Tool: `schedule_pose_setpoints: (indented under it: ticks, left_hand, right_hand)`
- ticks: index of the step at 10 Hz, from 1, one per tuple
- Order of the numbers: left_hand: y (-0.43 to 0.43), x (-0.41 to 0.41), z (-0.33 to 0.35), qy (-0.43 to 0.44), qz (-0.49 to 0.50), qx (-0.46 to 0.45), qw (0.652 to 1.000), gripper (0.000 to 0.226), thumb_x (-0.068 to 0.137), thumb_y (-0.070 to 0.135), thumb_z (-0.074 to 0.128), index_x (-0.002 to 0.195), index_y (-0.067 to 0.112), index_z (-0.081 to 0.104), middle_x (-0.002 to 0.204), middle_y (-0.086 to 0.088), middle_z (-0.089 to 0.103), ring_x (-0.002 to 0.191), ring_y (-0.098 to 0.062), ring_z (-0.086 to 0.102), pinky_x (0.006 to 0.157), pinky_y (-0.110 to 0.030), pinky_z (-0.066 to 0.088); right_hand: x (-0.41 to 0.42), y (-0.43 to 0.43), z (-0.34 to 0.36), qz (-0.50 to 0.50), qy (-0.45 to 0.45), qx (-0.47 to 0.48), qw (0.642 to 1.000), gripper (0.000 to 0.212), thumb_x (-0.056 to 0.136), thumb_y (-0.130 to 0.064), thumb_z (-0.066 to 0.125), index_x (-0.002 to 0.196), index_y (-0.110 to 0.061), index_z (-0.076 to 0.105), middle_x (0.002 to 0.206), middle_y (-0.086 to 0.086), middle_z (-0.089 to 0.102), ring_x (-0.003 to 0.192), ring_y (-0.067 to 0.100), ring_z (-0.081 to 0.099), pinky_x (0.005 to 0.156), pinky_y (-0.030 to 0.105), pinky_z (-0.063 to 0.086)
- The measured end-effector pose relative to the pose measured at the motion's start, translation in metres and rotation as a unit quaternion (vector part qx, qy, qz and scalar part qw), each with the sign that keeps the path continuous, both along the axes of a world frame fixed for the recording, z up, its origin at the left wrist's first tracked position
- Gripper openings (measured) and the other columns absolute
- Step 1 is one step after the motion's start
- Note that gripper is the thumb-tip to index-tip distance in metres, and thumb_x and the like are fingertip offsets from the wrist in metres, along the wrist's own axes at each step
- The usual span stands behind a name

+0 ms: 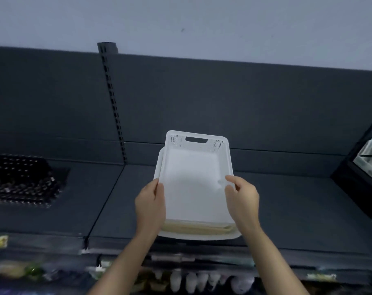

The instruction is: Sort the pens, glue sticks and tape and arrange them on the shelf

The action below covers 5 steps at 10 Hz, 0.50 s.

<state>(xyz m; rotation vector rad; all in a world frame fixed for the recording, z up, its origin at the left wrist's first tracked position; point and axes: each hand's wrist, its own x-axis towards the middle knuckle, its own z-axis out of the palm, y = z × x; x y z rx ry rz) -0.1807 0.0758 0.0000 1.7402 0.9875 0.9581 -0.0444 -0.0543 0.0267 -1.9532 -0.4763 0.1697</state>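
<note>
My left hand (150,204) and right hand (242,201) each pinch a side rim of the white basket (196,137) at the shelf's (297,209) front edge, and with the pale yellowish sticks (198,228) pooled at its near end, tipping it toward me could spill them off.

Bare forearms reaching forward, left hand (150,204) gripping the left rim of the white plastic basket (191,177), right hand (242,201) gripping its right rim
</note>
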Motion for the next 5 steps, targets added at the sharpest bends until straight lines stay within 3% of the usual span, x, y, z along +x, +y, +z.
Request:
schedule_pose_setpoints:
  ticks: [1,3,4,5]
  left_hand:
    - [0.003,0.002,-0.005,0.037,0.001,0.021,0.999,0.029,0.093,0.01,0.037,0.066,0.005,0.027,0.061,-0.002,0.031,0.055,-0.011,0.027,0.049,-0.023,0.022]
    - [0.017,0.001,-0.028,0.113,-0.029,0.033,0.993,0.029,0.093,0.008,0.034,0.064,0.007,0.031,0.064,-0.003,0.039,0.056,-0.014,0.032,0.049,-0.026,0.026]
    - [0.017,-0.002,-0.03,0.141,-0.043,0.035,0.989,0.029,0.095,0.008,0.034,0.066,0.007,0.037,0.074,-0.006,0.048,0.059,-0.016,0.04,0.051,-0.027,0.031]
    - [0.018,-0.003,-0.016,0.16,-0.056,0.079,0.982,0.022,0.097,0.018,0.039,0.083,0.006,0.051,0.093,-0.006,0.054,0.078,-0.017,0.05,0.059,-0.028,0.04]
  right_hand:
    - [0.003,-0.001,-0.002,0.019,0.007,-0.016,1.0,0.037,0.09,-0.007,0.045,0.123,-0.015,0.06,0.125,0.0,0.06,0.114,0.017,0.055,0.091,0.029,0.047]
    - [-0.002,-0.005,-0.017,0.042,-0.008,-0.06,0.997,0.037,0.092,-0.008,0.046,0.127,-0.013,0.057,0.133,0.003,0.055,0.112,0.02,0.057,0.089,0.03,0.049]
    - [-0.002,-0.004,-0.016,0.056,-0.017,-0.077,0.995,0.039,0.091,-0.008,0.046,0.129,-0.012,0.055,0.136,0.002,0.053,0.12,0.018,0.052,0.087,0.021,0.042]
    - [-0.001,-0.005,-0.012,0.057,-0.031,-0.096,0.993,0.04,0.091,-0.008,0.046,0.13,-0.011,0.055,0.136,0.002,0.053,0.126,0.017,0.048,0.088,0.017,0.035]
